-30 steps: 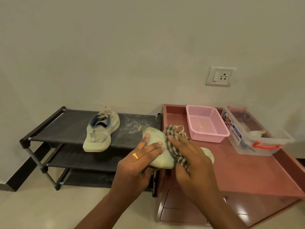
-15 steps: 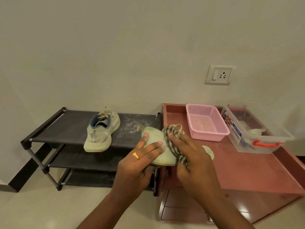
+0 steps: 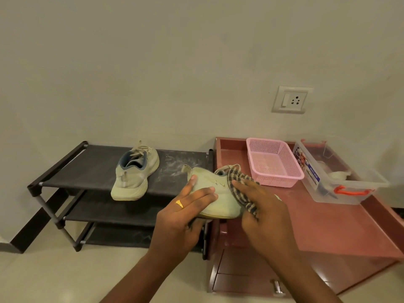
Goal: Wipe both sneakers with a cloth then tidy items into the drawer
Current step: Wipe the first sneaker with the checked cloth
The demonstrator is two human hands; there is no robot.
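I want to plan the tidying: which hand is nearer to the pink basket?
Right. The right hand, holding the checked cloth on the sneaker, is just in front of the pink basket. The left hand grips the sneaker farther to the left.

One head-worn wide-angle view looks forward and down — close over shoe rack (image 3: 87,169) and cabinet (image 3: 328,226), facing the wall (image 3: 175,73).

Dim warm light, soft focus, wide-angle edge distortion.
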